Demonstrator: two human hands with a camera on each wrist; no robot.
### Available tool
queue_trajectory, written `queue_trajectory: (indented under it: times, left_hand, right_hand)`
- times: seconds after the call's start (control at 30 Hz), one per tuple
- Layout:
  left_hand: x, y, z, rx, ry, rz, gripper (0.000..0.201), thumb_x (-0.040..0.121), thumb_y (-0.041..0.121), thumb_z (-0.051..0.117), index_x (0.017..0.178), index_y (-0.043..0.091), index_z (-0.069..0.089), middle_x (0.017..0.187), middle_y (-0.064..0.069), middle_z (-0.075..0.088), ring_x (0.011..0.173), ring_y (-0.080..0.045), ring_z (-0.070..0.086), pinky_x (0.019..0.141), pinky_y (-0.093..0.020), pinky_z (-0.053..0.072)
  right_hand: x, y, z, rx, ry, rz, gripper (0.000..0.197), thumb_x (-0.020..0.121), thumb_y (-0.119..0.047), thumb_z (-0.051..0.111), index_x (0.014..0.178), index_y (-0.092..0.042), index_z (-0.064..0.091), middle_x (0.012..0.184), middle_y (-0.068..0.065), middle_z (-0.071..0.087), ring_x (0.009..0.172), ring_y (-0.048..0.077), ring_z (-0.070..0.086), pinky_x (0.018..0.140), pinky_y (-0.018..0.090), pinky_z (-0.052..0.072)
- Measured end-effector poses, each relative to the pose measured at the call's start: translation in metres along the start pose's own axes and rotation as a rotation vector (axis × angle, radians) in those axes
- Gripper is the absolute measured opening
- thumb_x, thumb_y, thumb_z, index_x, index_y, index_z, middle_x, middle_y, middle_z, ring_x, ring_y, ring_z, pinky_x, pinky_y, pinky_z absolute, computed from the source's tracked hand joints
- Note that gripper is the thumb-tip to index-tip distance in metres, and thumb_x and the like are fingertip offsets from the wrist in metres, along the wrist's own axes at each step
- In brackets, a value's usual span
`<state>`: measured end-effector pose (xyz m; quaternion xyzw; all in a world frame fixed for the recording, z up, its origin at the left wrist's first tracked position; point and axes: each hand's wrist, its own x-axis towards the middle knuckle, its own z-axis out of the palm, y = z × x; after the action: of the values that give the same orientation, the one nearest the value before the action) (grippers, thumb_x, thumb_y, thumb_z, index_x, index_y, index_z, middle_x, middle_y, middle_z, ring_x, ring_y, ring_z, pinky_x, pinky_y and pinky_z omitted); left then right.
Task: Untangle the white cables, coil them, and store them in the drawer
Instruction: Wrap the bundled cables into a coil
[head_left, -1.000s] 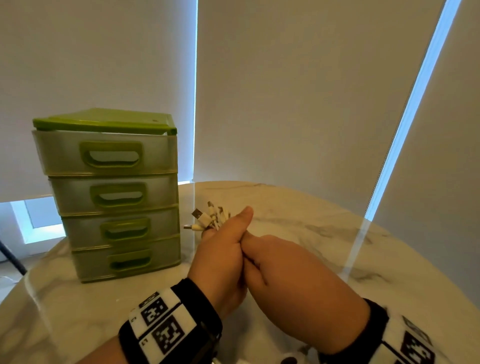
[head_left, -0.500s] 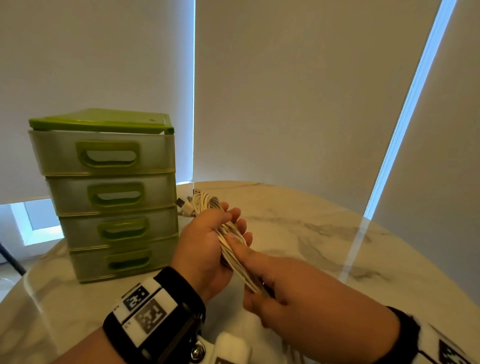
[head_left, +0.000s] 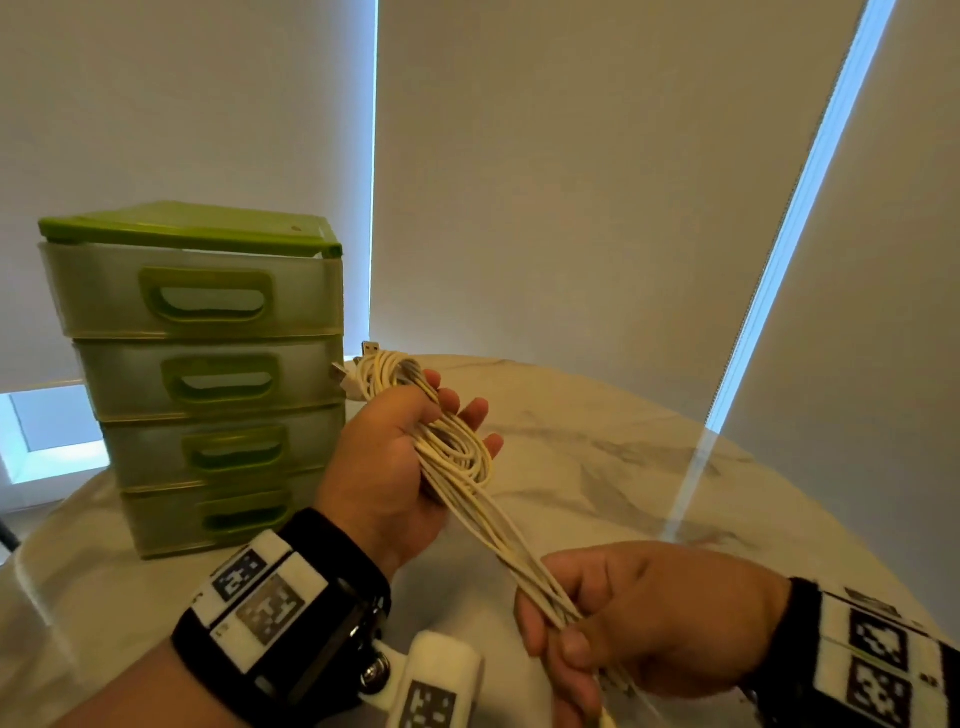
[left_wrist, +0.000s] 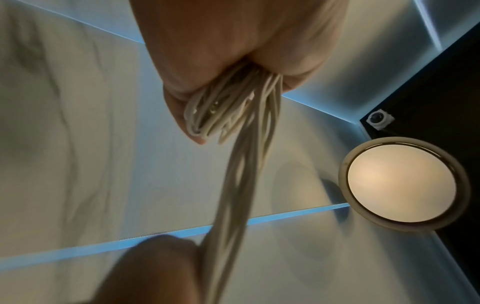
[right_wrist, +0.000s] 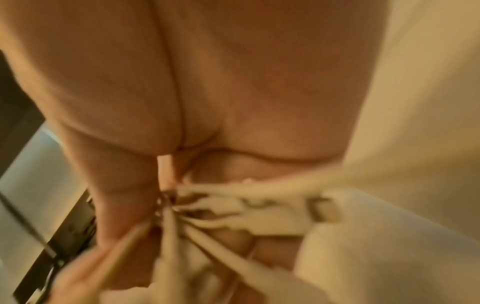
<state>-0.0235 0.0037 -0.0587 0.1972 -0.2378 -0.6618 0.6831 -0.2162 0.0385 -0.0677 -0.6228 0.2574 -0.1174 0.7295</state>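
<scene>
A bundle of white cables (head_left: 460, 460) runs from my left hand (head_left: 389, 457) down to my right hand (head_left: 649, 613), above the table. The left thumb clamps the looped upper part against the palm, with the fingertips sticking out behind the loops. USB plugs (head_left: 345, 374) poke out past that hand toward the drawers. My right hand grips the lower ends of the strands. In the left wrist view the cables (left_wrist: 239, 164) hang taut from my left hand (left_wrist: 233, 51). The blurred right wrist view has cables (right_wrist: 207, 205) bunched under my right hand (right_wrist: 207, 82).
A green and translucent drawer unit (head_left: 208, 374) with several drawers, all pushed in, stands at the left on the round marble table (head_left: 623, 467). Closed roller blinds hang behind the table. A round ceiling lamp (left_wrist: 402, 185) shows in the left wrist view.
My hands were pressed together; they have pulled apart. The right hand slid down the strands toward me, stretching the bundle. The left hand rose slightly toward the drawers.
</scene>
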Motion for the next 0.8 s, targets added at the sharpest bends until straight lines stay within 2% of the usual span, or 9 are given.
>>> queue_trajectory:
  times: [0.07,0.13,0.23,0.37,0.43,0.53,0.6,0.7,0.8]
  left_hand:
    - [-0.003,-0.001,0.001,-0.042,-0.039,-0.019,0.023,0.094,0.007,0.037,0.093,0.017,0.058,0.075,-0.002,0.057,0.076,-0.023,0.065,0.078,-0.045,0.054]
    - [-0.007,-0.002,0.003,-0.065,-0.108,-0.05,0.017,0.089,0.01,0.042,0.093,0.016,0.058,0.075,-0.003,0.058,0.071,-0.023,0.064,0.073,-0.042,0.056]
    - [-0.012,-0.002,0.004,-0.09,-0.238,-0.103,0.021,0.073,0.015,0.053,0.093,0.014,0.06,0.075,-0.005,0.059,0.068,-0.023,0.063,0.067,-0.04,0.058]
    - [-0.017,-0.003,0.003,-0.112,-0.444,-0.219,0.032,0.062,0.014,0.059,0.094,0.012,0.059,0.079,-0.005,0.057,0.069,-0.023,0.061,0.069,-0.039,0.057]
    - [-0.019,-0.003,0.001,-0.105,-0.518,-0.248,0.037,0.059,0.013,0.063,0.096,0.012,0.06,0.082,-0.005,0.057,0.071,-0.024,0.061,0.071,-0.04,0.056]
    - [-0.018,-0.004,-0.003,-0.073,-0.572,-0.3,0.045,0.054,0.013,0.071,0.098,0.01,0.06,0.083,-0.007,0.057,0.072,-0.026,0.061,0.072,-0.042,0.056]
    - [-0.017,-0.006,-0.004,-0.032,-0.56,-0.345,0.048,0.051,0.012,0.072,0.098,0.009,0.06,0.082,-0.008,0.057,0.072,-0.027,0.061,0.073,-0.043,0.056]
    - [-0.017,-0.007,-0.005,0.058,-0.501,-0.389,0.039,0.057,0.012,0.061,0.095,0.01,0.059,0.079,-0.008,0.056,0.075,-0.028,0.064,0.082,-0.054,0.054]
    - [-0.02,-0.008,-0.005,0.136,-0.464,-0.45,0.032,0.062,0.014,0.05,0.091,0.009,0.062,0.077,-0.009,0.057,0.09,-0.034,0.068,0.098,-0.067,0.041]
  right_hand:
    - [-0.004,0.009,0.002,0.086,0.018,-0.035,0.024,0.096,-0.001,0.048,0.116,-0.005,0.061,0.077,0.003,0.068,0.07,0.013,0.064,0.074,0.027,0.05]
    - [-0.006,0.016,0.003,0.154,0.013,-0.059,0.025,0.096,-0.007,0.053,0.12,-0.002,0.06,0.077,0.003,0.068,0.068,0.011,0.063,0.07,0.024,0.049]
    - [-0.007,0.025,0.002,0.216,-0.028,-0.053,0.02,0.095,-0.013,0.056,0.111,-0.003,0.065,0.077,0.001,0.069,0.069,0.008,0.063,0.068,0.019,0.047]
    - [-0.015,0.031,-0.003,0.226,-0.048,-0.055,0.03,0.092,-0.011,0.061,0.12,-0.001,0.063,0.079,0.004,0.066,0.069,0.011,0.063,0.069,0.022,0.05]
    - [-0.02,0.031,-0.008,0.259,-0.034,-0.008,0.036,0.09,-0.007,0.062,0.125,0.001,0.058,0.08,0.008,0.063,0.062,0.013,0.064,0.059,0.024,0.052]
    - [-0.025,0.023,-0.017,0.151,0.126,0.085,0.028,0.084,-0.002,0.066,0.112,0.0,0.058,0.074,0.01,0.064,0.046,0.012,0.059,0.041,0.022,0.045]
    - [-0.028,0.009,-0.019,-0.02,0.288,0.138,0.018,0.08,0.0,0.066,0.096,-0.004,0.059,0.066,0.009,0.062,0.04,0.012,0.052,0.037,0.021,0.038]
    - [-0.031,-0.012,-0.015,-0.265,0.483,0.197,0.017,0.082,0.0,0.071,0.086,-0.007,0.056,0.056,0.012,0.051,0.04,0.017,0.044,0.042,0.026,0.033]
    - [-0.028,-0.024,-0.007,-0.526,0.612,0.232,0.016,0.082,-0.009,0.076,0.082,-0.007,0.061,0.056,0.013,0.059,0.043,0.017,0.049,0.05,0.028,0.042]
